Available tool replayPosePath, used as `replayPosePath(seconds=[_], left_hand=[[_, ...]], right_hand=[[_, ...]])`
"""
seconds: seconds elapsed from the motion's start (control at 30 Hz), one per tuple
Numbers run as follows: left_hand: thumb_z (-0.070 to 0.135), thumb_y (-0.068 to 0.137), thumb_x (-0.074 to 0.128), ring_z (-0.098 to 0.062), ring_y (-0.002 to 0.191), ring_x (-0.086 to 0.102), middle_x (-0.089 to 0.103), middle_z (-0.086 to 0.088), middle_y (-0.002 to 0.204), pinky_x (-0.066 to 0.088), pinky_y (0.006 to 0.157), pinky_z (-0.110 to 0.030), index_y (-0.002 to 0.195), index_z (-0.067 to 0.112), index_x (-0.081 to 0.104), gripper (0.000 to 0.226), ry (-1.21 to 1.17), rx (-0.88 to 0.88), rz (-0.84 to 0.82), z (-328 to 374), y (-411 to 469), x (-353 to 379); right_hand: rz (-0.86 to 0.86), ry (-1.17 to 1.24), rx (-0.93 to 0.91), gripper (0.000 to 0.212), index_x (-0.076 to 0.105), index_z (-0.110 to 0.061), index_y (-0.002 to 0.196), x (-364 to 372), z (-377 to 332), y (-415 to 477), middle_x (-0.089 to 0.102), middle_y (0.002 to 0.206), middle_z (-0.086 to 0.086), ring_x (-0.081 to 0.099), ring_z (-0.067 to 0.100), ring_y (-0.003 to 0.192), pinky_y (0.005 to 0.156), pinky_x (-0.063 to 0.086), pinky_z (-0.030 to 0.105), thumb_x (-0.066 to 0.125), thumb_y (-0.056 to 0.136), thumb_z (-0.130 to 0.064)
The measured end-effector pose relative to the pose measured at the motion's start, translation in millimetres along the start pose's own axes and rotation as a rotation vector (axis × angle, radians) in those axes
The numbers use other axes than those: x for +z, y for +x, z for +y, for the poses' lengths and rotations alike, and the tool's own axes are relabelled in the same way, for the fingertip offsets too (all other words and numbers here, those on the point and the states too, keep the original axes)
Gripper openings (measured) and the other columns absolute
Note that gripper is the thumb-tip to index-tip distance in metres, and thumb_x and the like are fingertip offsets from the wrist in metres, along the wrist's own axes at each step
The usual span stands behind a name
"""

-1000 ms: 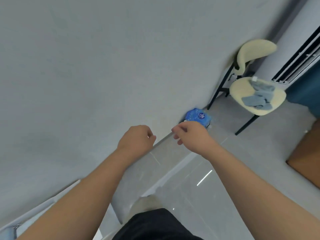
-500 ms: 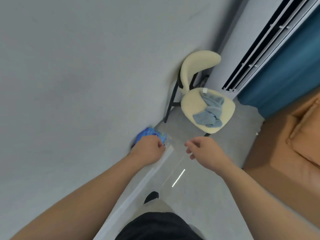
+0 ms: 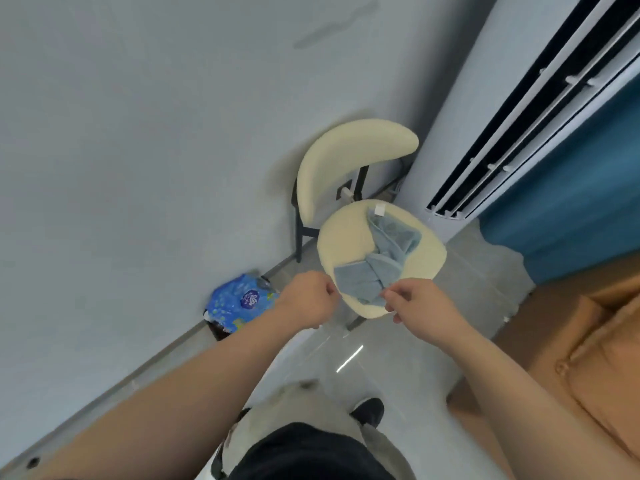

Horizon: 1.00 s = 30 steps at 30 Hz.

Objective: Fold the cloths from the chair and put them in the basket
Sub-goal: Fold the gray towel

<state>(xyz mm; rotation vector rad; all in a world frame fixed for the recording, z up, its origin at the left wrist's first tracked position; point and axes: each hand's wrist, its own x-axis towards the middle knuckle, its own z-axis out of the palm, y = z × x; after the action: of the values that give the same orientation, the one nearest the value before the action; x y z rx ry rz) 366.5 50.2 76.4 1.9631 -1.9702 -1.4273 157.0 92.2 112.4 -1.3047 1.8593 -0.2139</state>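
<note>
Both curled: L hand point(image 3: 308, 301) just beside cloth point(image 3: 377, 261) on chair point(image 3: 341, 240), R hand point(image 3: 420, 306) at its near corner; grip unclear.

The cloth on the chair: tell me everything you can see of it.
The cloth is light blue-grey and looks like soft terry towelling. It lies crumpled and loosely doubled over itself on the cream chair seat, running from the back of the seat to its front edge. A small white tag sticks out at its far end. The left hand and right hand are at its near corners with fingers curled; whether they pinch it cannot be told. Nothing else touches it.
</note>
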Motion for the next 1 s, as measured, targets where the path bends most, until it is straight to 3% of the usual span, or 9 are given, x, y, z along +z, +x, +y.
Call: replayPosePath(seconds=[0.1, 0.23, 0.43, 0.53, 0.63, 0.77, 0.9, 1.0], left_hand=[[0.025, 0.092, 0.051, -0.029, 0.068, 0.074, 0.072, -0.009, 0.078, 0.063, 0.063, -0.048, 0.091, 0.01, 0.068, 0.023, -0.027, -0.066, 0.016, 30.6, 21.1, 18.8], [0.025, 0.092, 0.05, -0.025, 0.063, 0.074, 0.071, -0.007, 0.08, 0.064, 0.061, -0.043, 0.087, 0.013, 0.066, 0.02, -0.074, -0.166, 0.039, 59.7, 59.6, 42.2], [0.021, 0.093, 0.046, -0.028, 0.066, 0.075, 0.073, -0.014, 0.084, 0.064, 0.063, -0.043, 0.09, 0.005, 0.067, 0.027, -0.133, -0.249, 0.031, 104.3, 146.5, 74.5], [0.018, 0.093, 0.044, -0.028, 0.066, 0.074, 0.074, -0.014, 0.086, 0.063, 0.062, -0.037, 0.094, 0.004, 0.069, 0.028, -0.09, -0.288, 0.015, 130.2, 173.2, 84.7], [0.017, 0.094, 0.044, -0.026, 0.066, 0.069, 0.074, -0.014, 0.086, 0.06, 0.065, -0.039, 0.094, 0.003, 0.07, 0.029, -0.083, -0.32, 0.033, 149.2, 193.1, 101.4], [0.015, 0.096, 0.046, -0.028, 0.081, 0.071, 0.073, -0.011, 0.096, 0.059, 0.074, -0.039, 0.1, 0.007, 0.072, 0.028, -0.025, -0.375, 0.017, 169.1, 213.3, 120.0], [0.014, 0.096, 0.047, -0.026, 0.082, 0.07, 0.074, -0.01, 0.095, 0.058, 0.075, -0.037, 0.099, 0.008, 0.071, 0.025, -0.083, -0.497, 0.183, 196.1, 216.5, 136.6], [0.017, 0.097, 0.051, -0.026, 0.101, 0.066, 0.071, -0.004, 0.108, 0.049, 0.08, -0.03, 0.108, 0.017, 0.072, 0.024, -0.087, -0.603, 0.301, 215.9, 208.7, 159.3]], right_hand=[[-0.054, -0.077, -0.041, 0.021, 0.07, -0.023, 0.081, -37.4, 19.0, 39.8, 0.072, 0.081, -0.005, 0.07, 0.019, 0.081, 0.077, 0.057, 0.035, 0.058, 0.099, -0.028], [-0.112, -0.133, -0.047, 0.019, 0.073, -0.016, 0.093, -78.4, 40.4, 93.6, 0.072, 0.086, 0.0, 0.07, 0.021, 0.082, 0.081, 0.059, 0.04, 0.056, 0.099, -0.02], [-0.16, -0.226, -0.079, 0.017, 0.071, -0.025, 0.104, -134.0, 77.4, 180.1, 0.071, 0.098, -0.004, 0.067, 0.018, 0.091, 0.085, 0.056, 0.036, 0.055, 0.101, -0.021], [-0.209, -0.263, -0.088, 0.016, 0.069, -0.029, 0.097, -156.8, 92.6, 209.5, 0.071, 0.099, -0.002, 0.067, 0.02, 0.095, 0.087, 0.057, 0.038, 0.057, 0.098, -0.018], [-0.283, -0.313, -0.101, 0.018, 0.072, -0.024, 0.105, -172.8, 106.8, 236.7, 0.072, 0.106, 0.001, 0.066, 0.022, 0.1, 0.09, 0.056, 0.038, 0.056, 0.098, -0.017], [-0.369, -0.409, -0.16, 0.025, 0.073, -0.018, 0.116, -186.6, 122.6, 278.3, 0.071, 0.12, 0.003, 0.063, 0.022, 0.115, 0.099, 0.051, 0.033, 0.056, 0.098, -0.013], [-0.495, -0.54, -0.256, 0.032, 0.073, -0.02, 0.12, -196.4, 141.8, 307.5, 0.069, 0.128, 0.001, 0.063, 0.021, 0.119, 0.1, 0.05, 0.03, 0.053, 0.095, -0.011], [-0.553, -0.59, -0.307, 0.035, 0.072, -0.021, 0.12, -204.1, 155.0, 319.5, 0.067, 0.13, 0.003, 0.061, 0.023, 0.121, 0.101, 0.049, 0.031, 0.051, 0.094, -0.01]])
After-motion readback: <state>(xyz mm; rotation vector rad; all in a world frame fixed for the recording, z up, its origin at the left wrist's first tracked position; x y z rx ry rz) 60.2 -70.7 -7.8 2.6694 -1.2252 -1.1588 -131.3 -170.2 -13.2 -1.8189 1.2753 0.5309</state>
